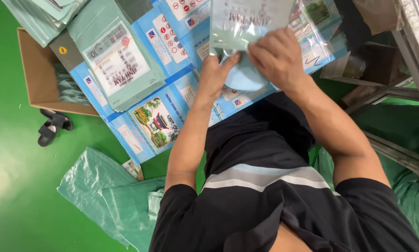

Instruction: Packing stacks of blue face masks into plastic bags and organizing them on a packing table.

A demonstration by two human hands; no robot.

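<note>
both hands point(247, 65) grip blue masks point(242, 77) w/ clear pouch point(244, 21).

We find the tabletop point(144, 135) crowded: a stack of green packets point(118, 65) lies left of our hands, a cardboard box point(36, 74) blocks the far left edge, metal frames point(396, 88) close the right; open green floor point(13, 186) lies left
</note>
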